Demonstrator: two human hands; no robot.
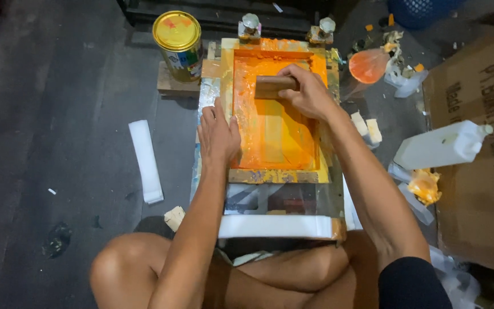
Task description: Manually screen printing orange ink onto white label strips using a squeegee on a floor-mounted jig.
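A wooden screen-printing frame (pixel 274 175) smeared with orange ink lies on a low stand in front of my crossed legs. My right hand (pixel 307 91) grips a wooden squeegee (pixel 273 86) near the far end of the screen. My left hand (pixel 218 134) lies flat on the frame's left side, fingers spread, pressing it down. Two hinge clamps (pixel 250 26) hold the far edge of the frame.
A yellow-lidded tin can (pixel 178 43) stands on a wood block at the far left. A white plastic jug (pixel 444 146) lies on brown cardboard (pixel 481 189) at the right. An orange-stained bag (pixel 368 64), rags, white foam strips (pixel 145 160) and scraps sit on the dark floor.
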